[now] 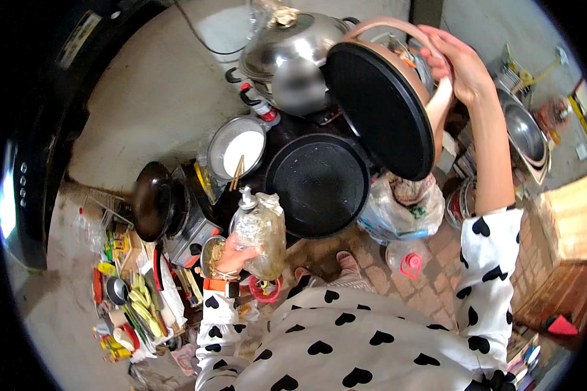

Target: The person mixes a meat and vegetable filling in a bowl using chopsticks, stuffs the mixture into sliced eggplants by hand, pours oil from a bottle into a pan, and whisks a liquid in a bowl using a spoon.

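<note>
My left hand is wrapped around a clear plastic bottle of yellowish liquid with a white pump top. The bottle is raised near the front left rim of a round black electric griddle pan, whose dark surface looks shiny and bears small specks. At the upper right, my right hand grips the pinkish curved handle of the griddle's lid. That lid stands tilted up, its black inner plate facing the pan. Left of the pan is a metal bowl of white batter-like liquid, with wooden chopsticks leaning in it.
Behind the pan sits a large steel pot with a domed lid, beside a red-capped bottle. A dark wok rests at the left. Filled plastic bags crowd the right side. A plastic jug stands on the brick floor.
</note>
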`<action>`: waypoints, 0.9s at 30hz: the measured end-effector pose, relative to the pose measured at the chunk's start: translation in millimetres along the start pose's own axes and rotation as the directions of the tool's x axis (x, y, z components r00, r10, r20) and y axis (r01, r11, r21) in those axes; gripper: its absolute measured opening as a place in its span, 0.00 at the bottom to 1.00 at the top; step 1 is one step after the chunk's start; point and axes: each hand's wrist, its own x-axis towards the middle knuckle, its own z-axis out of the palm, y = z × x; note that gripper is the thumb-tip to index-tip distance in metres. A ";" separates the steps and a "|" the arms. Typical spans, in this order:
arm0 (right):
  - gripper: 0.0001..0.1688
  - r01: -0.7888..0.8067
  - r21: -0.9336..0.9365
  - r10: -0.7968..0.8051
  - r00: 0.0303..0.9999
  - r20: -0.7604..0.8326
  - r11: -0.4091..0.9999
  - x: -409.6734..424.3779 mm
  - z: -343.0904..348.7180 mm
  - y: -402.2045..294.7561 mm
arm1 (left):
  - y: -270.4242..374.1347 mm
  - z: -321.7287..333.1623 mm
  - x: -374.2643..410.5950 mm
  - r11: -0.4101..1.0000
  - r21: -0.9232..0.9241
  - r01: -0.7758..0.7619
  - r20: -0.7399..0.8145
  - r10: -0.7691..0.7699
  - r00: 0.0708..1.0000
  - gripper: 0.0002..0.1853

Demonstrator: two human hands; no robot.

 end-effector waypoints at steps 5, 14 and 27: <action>0.18 -0.018 0.027 0.019 1.000 -0.012 0.999 -1.4 11.8 0.5 | 10.5 -15.3 -21.1 0.951 -0.208 -0.231 -0.158 0.200 0.967 0.31; 0.22 -0.043 -0.076 0.040 0.998 -0.046 0.996 36.6 -29.0 85.0 | 39.8 -45.0 -44.1 0.796 -0.103 -0.596 -0.618 0.418 0.665 0.32; 0.15 -0.107 -0.255 0.092 0.993 -0.070 0.961 11.9 160.6 185.3 | 58.1 -298.7 -134.6 0.513 0.275 -0.813 -0.867 0.497 0.021 0.23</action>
